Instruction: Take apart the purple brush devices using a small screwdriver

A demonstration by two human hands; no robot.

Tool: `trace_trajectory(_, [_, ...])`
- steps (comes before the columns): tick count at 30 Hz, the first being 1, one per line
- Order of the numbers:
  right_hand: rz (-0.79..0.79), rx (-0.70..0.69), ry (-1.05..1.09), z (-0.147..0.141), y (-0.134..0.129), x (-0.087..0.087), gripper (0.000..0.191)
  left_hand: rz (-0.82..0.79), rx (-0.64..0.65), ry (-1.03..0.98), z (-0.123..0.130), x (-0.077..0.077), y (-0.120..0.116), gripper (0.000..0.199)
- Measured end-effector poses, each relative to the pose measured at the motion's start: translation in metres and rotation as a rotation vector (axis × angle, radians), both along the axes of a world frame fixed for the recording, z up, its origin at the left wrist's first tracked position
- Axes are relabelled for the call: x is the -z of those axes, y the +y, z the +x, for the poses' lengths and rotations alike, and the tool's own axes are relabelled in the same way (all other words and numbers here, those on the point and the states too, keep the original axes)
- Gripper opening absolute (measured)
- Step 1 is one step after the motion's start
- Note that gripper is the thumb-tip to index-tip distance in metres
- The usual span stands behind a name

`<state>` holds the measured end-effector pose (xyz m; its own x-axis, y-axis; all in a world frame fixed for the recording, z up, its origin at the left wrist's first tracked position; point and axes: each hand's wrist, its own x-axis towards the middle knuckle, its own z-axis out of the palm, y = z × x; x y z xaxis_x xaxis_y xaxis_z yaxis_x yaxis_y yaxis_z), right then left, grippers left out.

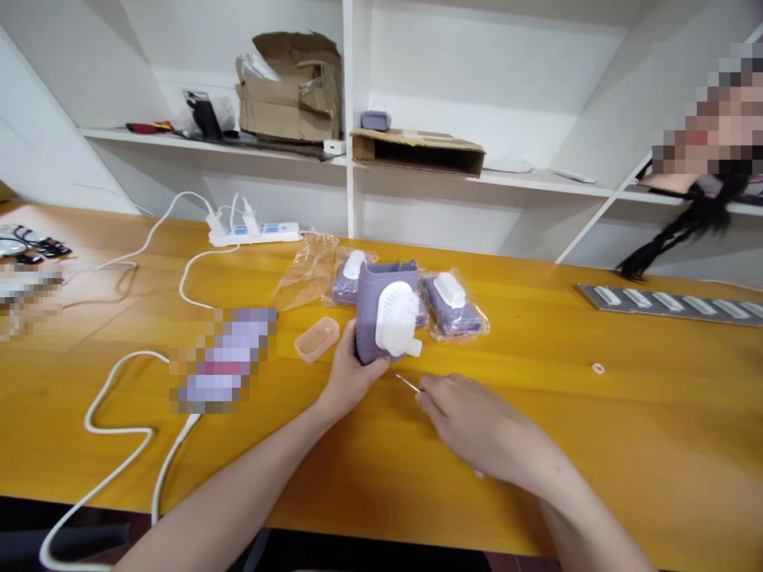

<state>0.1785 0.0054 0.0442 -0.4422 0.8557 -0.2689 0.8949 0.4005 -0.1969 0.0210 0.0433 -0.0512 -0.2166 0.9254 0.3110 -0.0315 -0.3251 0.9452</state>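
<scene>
My left hand [353, 372] is closed round the lower end of a purple plastic brush body [368, 306], held upright above the table. A white bristled pad [394, 322] sits on its face, with a small white tab at the lower right. My right hand [468, 417] pinches a thin metal tool [408, 383], whose tip points at the brush's bottom edge near my left thumb. Whether the tip touches cannot be made out. On the table left of the brush lies a translucent oval cover [317, 339].
Bagged purple brushes [456, 306] lie behind and to the right. A blurred phone [230, 361] with a white cable is at left, near a power strip [256, 233]. A small ring [598, 369] and a tray of white parts [668, 302] are right. Another person is at upper right.
</scene>
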Motion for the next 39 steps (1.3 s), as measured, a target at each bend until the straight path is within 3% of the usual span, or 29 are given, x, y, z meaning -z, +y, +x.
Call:
trace_trajectory(6, [0.035,0.008,0.093,0.008,-0.003,0.003,0.030,-0.072,-0.027,-0.110,-0.001,0.001,0.002,0.034])
trace_trajectory(11, [0.071,0.040,0.174,0.003,-0.004,0.007,0.025,-0.133,0.115,-0.239,0.001,0.008,0.002,0.034])
trace_trajectory(15, [0.061,0.036,0.277,0.003,-0.001,0.007,0.024,-0.261,0.250,-0.464,-0.001,0.006,0.001,0.042])
trace_trajectory(19, [0.063,0.054,0.341,0.008,0.002,0.013,0.025,-0.312,0.260,-0.623,-0.004,0.002,0.002,0.034])
trace_trajectory(24, [0.069,0.044,0.325,0.012,0.001,0.021,0.016,-0.257,0.200,-0.565,-0.004,0.004,0.005,0.031])
trace_trajectory(30, [0.185,0.037,0.152,0.007,0.000,0.022,0.027,-0.228,0.162,-0.522,-0.003,0.007,0.008,0.034])
trace_trajectory(39, [0.201,0.028,0.095,0.005,0.001,0.021,0.031,-0.203,0.158,-0.492,-0.002,0.008,0.007,0.036])
